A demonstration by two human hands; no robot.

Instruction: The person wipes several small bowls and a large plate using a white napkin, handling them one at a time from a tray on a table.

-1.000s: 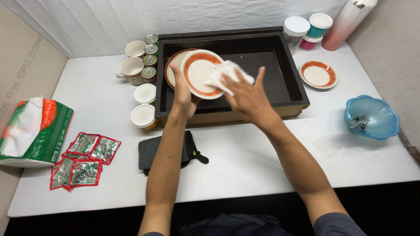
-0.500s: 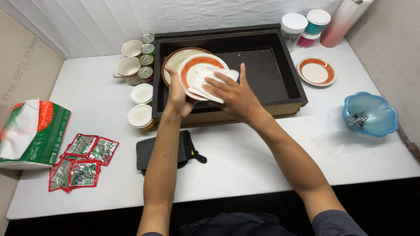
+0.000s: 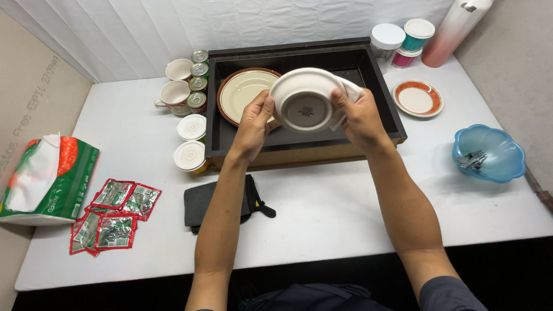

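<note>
White small plate (image 3: 305, 99) is held above the dark tray (image 3: 385, 109), its underside facing the camera — left hand (image 3: 253, 124) grips its left edge, fingers curled. Right hand (image 3: 360, 118) pinches the right edge together with a white tissue (image 3: 350, 91). Far left lies a green-orange tissue pack (image 3: 49, 179), with red-green sachets (image 3: 113, 214) nearby.

My left hand (image 3: 253, 124) and right hand (image 3: 358, 115) raised side by side, both arms stretched forward, fingers curled in a grip, thumbs toward me
</note>
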